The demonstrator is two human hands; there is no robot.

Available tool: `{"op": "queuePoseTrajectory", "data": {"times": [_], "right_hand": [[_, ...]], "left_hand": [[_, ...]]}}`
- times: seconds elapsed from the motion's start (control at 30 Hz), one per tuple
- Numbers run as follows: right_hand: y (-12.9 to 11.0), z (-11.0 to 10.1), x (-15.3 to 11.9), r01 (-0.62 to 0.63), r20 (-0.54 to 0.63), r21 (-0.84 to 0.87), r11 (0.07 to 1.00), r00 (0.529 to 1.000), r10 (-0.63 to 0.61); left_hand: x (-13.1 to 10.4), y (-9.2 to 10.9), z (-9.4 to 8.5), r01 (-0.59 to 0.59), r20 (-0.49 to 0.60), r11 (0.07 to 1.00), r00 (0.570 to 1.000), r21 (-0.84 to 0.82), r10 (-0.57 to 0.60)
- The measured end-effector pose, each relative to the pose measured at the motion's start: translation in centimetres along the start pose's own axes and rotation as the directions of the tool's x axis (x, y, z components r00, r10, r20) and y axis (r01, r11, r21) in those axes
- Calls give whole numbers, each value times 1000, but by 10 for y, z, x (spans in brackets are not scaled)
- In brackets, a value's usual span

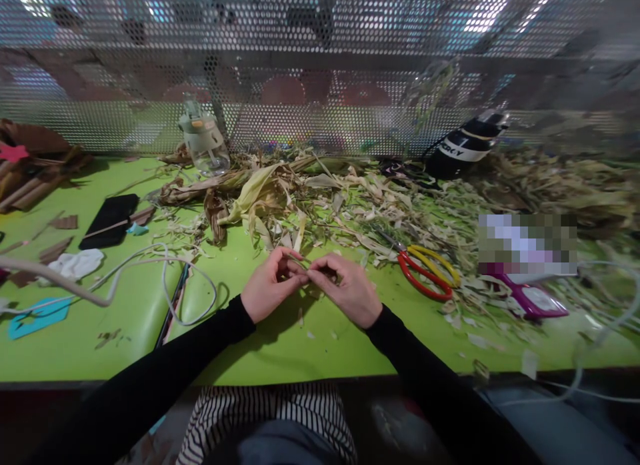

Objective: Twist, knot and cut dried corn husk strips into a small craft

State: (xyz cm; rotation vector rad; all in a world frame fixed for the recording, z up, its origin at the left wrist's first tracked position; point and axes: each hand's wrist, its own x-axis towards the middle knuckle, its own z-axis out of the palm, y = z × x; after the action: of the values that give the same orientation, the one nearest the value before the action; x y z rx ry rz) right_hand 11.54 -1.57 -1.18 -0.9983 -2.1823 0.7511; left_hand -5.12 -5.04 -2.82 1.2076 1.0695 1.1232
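Near the middle of the green table (350,352), my left hand (270,285) and my right hand (347,288) meet at the fingertips. Both pinch a thin greenish strip (299,258), which is small and partly hidden by the fingers. Just beyond the hands lies a heap of dry corn husks (257,192) and shredded pieces. Scissors (425,275) with red and yellow handles rest to the right of my right hand, their blades among the scraps.
A clear bottle (203,142) stands at the back left, and a black bottle (465,145) leans at the back right. A black phone (110,220), a looping white cable (167,257) and a crumpled tissue (75,264) lie left. A purple-handled object (537,298) lies right.
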Motion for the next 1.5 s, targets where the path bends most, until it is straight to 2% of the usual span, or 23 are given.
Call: {"op": "queuePoseTrajectory", "data": {"times": [0.17, 0.3, 0.43, 0.57, 0.67, 0.73, 0.83, 0.9, 1.0, 1.13, 1.3, 1.4, 1.5], "right_hand": [[-1, 1, 0, 26, -3, -112, 993, 1000, -27], [3, 2, 1, 16, 7, -117, 993, 1000, -16], [4, 2, 0, 0, 22, -105, 994, 1000, 3], [2, 2, 0, 31, 22, -104, 994, 999, -29], [0, 1, 1, 66, 6, -122, 990, 998, -66], [0, 1, 1, 75, -3, -138, 988, 997, -76], [2, 1, 2, 84, -9, -148, 985, 996, -86], [3, 1, 2, 90, -7, -146, 985, 996, -92], [4, 3, 1, 105, 7, -138, 985, 994, -105], [3, 3, 1, 118, 31, -140, 983, 993, -115], [4, -1, 2, 111, 38, -163, 980, 994, -106], [6, -4, 2, 125, 54, -178, 976, 992, -117], [7, -7, 2, 118, 41, -168, 979, 993, -113]], "left_hand": [[-3, 1, 0, -85, -96, 967, 989, 239, 110], [-4, 2, 0, -157, -44, 934, 983, 321, 180], [-4, 2, -1, -212, -37, 886, 968, 413, 249], [-4, 1, -2, -212, -33, 837, 964, 505, 264], [-2, 2, -3, -181, -22, 805, 972, 565, 234], [-1, 4, -4, -121, -37, 851, 986, 511, 163], [2, 6, -7, 97, -19, 979, 995, 178, -95], [2, 8, -8, 247, 58, 968, 968, -51, -244], [2, 9, -8, 311, 119, 938, 948, -152, -294], [3, 7, -6, 244, 66, 970, 968, -5, -243], [4, 4, -11, 106, 0, 971, 994, 216, -108], [4, 5, -16, 11, 5, 935, 1000, 355, -13], [5, 7, -21, -94, 24, 858, 995, 505, 94]]}}
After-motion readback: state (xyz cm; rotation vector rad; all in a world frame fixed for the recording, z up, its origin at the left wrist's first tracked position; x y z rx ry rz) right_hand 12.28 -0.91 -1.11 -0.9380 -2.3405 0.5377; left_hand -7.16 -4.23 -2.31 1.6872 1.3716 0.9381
